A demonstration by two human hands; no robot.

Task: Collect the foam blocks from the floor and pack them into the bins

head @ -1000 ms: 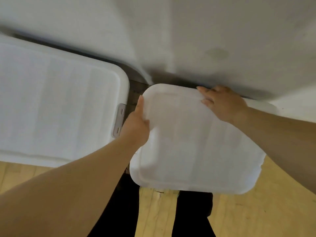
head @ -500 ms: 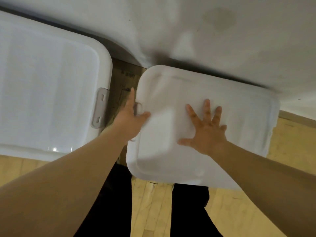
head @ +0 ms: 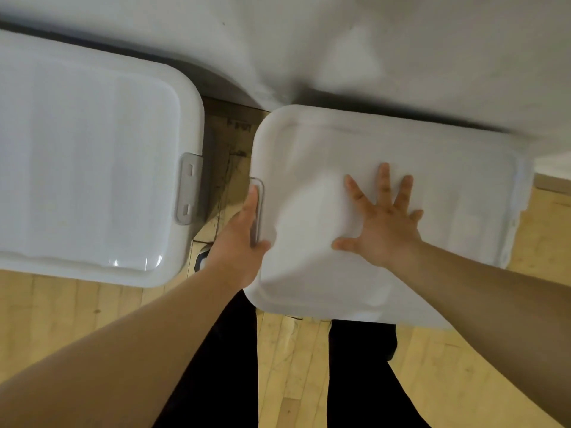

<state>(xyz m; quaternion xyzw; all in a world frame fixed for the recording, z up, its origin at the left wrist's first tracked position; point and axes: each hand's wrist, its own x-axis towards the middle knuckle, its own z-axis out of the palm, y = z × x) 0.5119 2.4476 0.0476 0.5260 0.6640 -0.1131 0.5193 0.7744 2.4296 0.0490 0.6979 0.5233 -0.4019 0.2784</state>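
Note:
Two white lidded bins stand side by side against a white wall. The right bin's lid (head: 432, 168) lies under both my hands. My right hand (head: 381, 222) presses flat on the lid's middle with its fingers spread. My left hand (head: 244, 239) grips the grey latch (head: 258, 193) on that lid's left edge, thumb on top of the lid. The left bin (head: 86, 162) is closed, with its own grey latch (head: 189, 188) facing the gap. No foam blocks are in view; the bins' contents are hidden.
A narrow gap of dark floor (head: 228, 156) separates the two bins. Light wooden floorboards (head: 77, 307) run in front of them. My legs in dark trousers (head: 216, 366) stand close to the right bin. The white wall (head: 340, 41) is right behind.
My right hand left the lid's far edge and came down flat on its middle. My left hand slid along the left edge onto the latch. The lid has settled lower.

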